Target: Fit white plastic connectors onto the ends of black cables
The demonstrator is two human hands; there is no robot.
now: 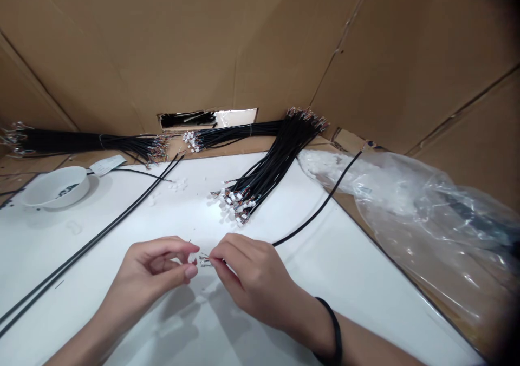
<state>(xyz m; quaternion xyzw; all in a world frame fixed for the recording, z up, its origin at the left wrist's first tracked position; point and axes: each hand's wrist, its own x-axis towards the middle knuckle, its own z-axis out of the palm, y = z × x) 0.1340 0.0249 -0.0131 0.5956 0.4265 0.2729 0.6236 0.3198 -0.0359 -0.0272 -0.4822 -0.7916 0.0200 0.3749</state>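
Right hand (252, 276) pinches metal terminals (205, 261); left hand (148, 274) pinches something too small to tell, just beside; black cable bundle (280, 160) ahead.

Black cables (280, 160) ending in white connectors (238, 206), a white bowl (54, 187), tan cardboard (122, 57), a black wristband (335, 328)

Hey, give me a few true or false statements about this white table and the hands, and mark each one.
The right hand wears a black band on its wrist. True.
The white bowl stands at the right of the table. False: it stands at the far left.
The left hand grips the bowl. False: it is at the centre, near a small metal piece at the right hand's fingers.
The large bundle of black wires ends in white connectors. True.
A clear plastic bag lies on the right. True.
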